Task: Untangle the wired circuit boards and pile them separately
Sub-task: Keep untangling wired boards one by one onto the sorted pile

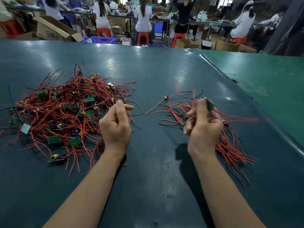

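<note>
Our right hand (204, 122) pinches a green circuit board (210, 105) above the sorted pile (228, 145) on the right; our left hand (116, 124), fingers curled and holding nothing we can see, hovers beside the tangled heap (65, 109) on the left.

1. Two hands: left hand (116, 125), right hand (204, 127), both above the near half of the table (164, 66).
2. Two heaps of wired boards: tangled heap (65, 109) toward the left edge, sorted heap (227, 142) toward the right edge.
3. One green board (210, 105) pinched in the right hand, blurred.
4. One lone board (166, 97) lying apart, between the heaps.
5. Boards inside the tangled heap: too many and too overlapped for a count.
6. Four orange stools (142, 37) beyond the far edge, plus one red stool (10, 27) at the far left.
7. One blue crate (102, 40) past the far edge.
8. At least five seated people (142, 17) at benches behind.
</note>
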Motion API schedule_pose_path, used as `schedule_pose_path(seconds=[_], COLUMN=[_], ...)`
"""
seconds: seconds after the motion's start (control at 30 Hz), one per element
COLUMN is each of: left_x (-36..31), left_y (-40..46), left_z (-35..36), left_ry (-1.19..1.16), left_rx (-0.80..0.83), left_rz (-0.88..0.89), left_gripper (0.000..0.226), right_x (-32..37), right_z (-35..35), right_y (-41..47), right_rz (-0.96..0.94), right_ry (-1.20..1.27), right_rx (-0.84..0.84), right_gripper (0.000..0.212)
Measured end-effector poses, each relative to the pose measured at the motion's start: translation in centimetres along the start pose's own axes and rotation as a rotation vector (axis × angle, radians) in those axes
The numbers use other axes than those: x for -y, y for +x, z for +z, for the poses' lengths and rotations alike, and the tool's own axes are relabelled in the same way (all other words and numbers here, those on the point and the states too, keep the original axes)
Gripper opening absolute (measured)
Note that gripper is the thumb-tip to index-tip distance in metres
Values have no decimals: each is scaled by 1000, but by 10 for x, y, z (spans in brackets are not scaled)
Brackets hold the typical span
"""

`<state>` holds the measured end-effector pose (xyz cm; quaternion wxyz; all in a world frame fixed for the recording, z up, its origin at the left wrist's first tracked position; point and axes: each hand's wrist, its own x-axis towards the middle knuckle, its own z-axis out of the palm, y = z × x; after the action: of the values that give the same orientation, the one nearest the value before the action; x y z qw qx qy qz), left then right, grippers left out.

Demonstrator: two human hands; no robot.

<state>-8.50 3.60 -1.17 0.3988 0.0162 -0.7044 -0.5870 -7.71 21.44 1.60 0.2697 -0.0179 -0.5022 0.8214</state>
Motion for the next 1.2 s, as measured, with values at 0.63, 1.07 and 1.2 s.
schedule_pose_path(seconds=[0.63,1.07,1.2], left_x=[17,10,10], left_y=[1,5,5], left_z=[-2,-17,-18], left_ry=[1158,1166,877], left_rx=[297,244,104], left_rz=[-35,-200,-122], left_gripper=[23,30,17], right_x=[-5,-15,-15], right_z=[3,6,4], right_y=[-4,-7,-5], right_rz=[378,455,502], right_ry=[8,-71,-15], right_rx=[-123,47,62], right_gripper=[44,38,38])
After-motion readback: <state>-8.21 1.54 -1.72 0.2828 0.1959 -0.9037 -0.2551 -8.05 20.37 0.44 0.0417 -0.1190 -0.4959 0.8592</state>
